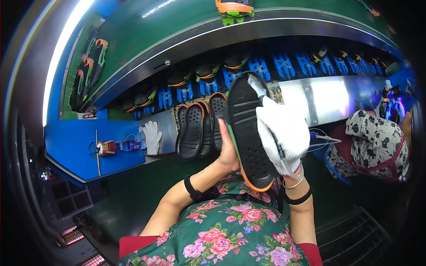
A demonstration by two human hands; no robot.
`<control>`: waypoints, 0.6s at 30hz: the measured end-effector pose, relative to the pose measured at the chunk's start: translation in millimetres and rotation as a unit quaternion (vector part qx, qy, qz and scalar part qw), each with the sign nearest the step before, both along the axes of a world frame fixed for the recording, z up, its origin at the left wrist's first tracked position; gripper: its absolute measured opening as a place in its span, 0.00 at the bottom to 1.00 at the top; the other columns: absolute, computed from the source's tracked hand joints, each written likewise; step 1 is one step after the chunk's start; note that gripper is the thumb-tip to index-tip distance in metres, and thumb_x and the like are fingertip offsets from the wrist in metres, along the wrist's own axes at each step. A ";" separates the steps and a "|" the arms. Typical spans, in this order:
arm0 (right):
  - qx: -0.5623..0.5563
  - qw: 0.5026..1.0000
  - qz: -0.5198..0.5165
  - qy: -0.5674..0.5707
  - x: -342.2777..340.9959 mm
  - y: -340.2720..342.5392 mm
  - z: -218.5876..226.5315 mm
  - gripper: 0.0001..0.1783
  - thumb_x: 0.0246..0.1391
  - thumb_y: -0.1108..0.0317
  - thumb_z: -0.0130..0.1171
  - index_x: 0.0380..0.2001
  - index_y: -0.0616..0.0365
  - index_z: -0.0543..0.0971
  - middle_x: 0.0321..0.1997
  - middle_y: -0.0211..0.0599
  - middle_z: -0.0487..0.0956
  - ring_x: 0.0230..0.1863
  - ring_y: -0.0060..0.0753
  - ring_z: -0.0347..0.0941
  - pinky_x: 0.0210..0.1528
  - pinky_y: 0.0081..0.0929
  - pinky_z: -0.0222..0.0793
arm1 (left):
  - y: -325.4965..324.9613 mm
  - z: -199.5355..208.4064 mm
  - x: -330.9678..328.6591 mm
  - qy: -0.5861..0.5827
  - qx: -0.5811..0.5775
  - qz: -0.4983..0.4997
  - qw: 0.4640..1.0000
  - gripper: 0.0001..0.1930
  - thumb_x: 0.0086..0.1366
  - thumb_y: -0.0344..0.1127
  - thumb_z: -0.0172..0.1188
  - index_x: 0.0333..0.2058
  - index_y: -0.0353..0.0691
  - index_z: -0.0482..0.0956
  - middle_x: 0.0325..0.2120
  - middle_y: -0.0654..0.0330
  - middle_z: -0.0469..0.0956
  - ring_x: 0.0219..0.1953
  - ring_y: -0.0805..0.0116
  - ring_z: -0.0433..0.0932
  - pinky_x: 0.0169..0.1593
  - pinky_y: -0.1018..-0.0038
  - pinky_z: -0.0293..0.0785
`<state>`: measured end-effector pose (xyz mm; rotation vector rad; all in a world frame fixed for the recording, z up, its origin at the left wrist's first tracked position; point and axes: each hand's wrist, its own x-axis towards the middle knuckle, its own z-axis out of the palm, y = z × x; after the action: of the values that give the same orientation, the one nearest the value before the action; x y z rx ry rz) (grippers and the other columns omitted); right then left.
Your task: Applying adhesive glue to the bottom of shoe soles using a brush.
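A black shoe sole (pixel 245 111) with round holes, cross ribs and an orange rim at its lower end is held up in front of me. My left hand (pixel 228 150), bare, grips it along its left edge. In my right hand (pixel 284 133), covered by a white knit glove, is a brush (pixel 256 84). Its pale bristles touch the upper end of the sole, and its thin handle shows below the fingers. Just left of the held sole, several more black soles (pixel 191 131) with holes lean together on the metal bench.
A white glove (pixel 152 136), a clear bottle (pixel 130 145) and a thin stick (pixel 98 153) lie to the left, by a blue board (pixel 66 146). Ahead, a row of blue racks (pixel 184 92) carries shoe parts under a green belt (pixel 186 22). A co-worker (pixel 370 142) is at the right.
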<state>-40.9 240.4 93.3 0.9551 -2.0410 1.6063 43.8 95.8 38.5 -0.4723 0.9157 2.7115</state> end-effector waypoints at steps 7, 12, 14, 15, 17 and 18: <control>-0.012 1.000 -0.015 0.000 10.0 -7.1 -5.3 0.18 0.44 0.79 0.70 0.43 0.60 0.88 0.44 0.44 0.88 0.41 0.42 0.83 0.44 0.35 0.77 | -17.5 -28.3 5.0 0.057 0.094 -0.040 0.993 0.60 0.58 0.89 0.24 0.70 0.43 0.64 0.66 0.50 0.70 0.68 0.54 0.70 0.71 0.54 0.65; 0.023 0.999 -0.027 0.009 11.1 -7.5 -2.4 0.19 0.46 0.78 0.69 0.45 0.59 0.87 0.47 0.45 0.87 0.43 0.43 0.83 0.46 0.36 0.76 | -6.8 -26.4 3.5 -0.017 -0.013 0.038 0.999 0.56 0.60 0.88 0.28 0.73 0.51 0.60 0.68 0.60 0.68 0.68 0.53 0.68 0.71 0.52 0.62; 0.110 0.993 -0.004 0.040 18.5 -5.7 -1.3 0.20 0.52 0.73 0.66 0.51 0.57 0.85 0.53 0.43 0.85 0.51 0.43 0.81 0.52 0.38 0.75 | -8.1 -30.8 2.2 -0.025 -0.011 0.021 0.999 0.59 0.59 0.89 0.26 0.72 0.46 0.62 0.68 0.56 0.69 0.68 0.53 0.68 0.71 0.53 0.63; 0.101 0.993 0.018 -0.055 33.0 -4.1 -42.3 0.22 0.54 0.71 0.64 0.54 0.56 0.84 0.54 0.40 0.84 0.55 0.44 0.79 0.55 0.38 0.73 | -9.0 -31.3 1.3 -0.034 -0.018 0.000 0.999 0.61 0.57 0.90 0.26 0.71 0.43 0.62 0.67 0.54 0.69 0.68 0.54 0.69 0.72 0.54 0.63; 0.091 0.994 0.026 -0.061 37.6 -5.4 -37.0 0.22 0.55 0.71 0.64 0.55 0.56 0.84 0.54 0.40 0.84 0.55 0.44 0.79 0.55 0.38 0.73 | -23.8 -95.8 15.3 0.080 0.368 0.018 0.926 0.64 0.53 0.93 0.25 0.67 0.40 0.68 0.62 0.50 0.74 0.65 0.50 0.73 0.70 0.52 0.65; 0.089 0.994 0.023 -0.066 37.1 -3.0 -39.4 0.22 0.55 0.71 0.64 0.55 0.56 0.84 0.54 0.40 0.84 0.55 0.44 0.79 0.55 0.38 0.73 | -21.4 -90.7 14.0 0.033 0.143 -0.006 0.989 0.64 0.53 0.93 0.26 0.66 0.40 0.70 0.61 0.50 0.76 0.63 0.51 0.74 0.69 0.51 0.66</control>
<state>-3.8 237.4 53.9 0.9875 -2.3009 1.5694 57.7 74.4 -52.2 -0.3171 0.5270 2.7990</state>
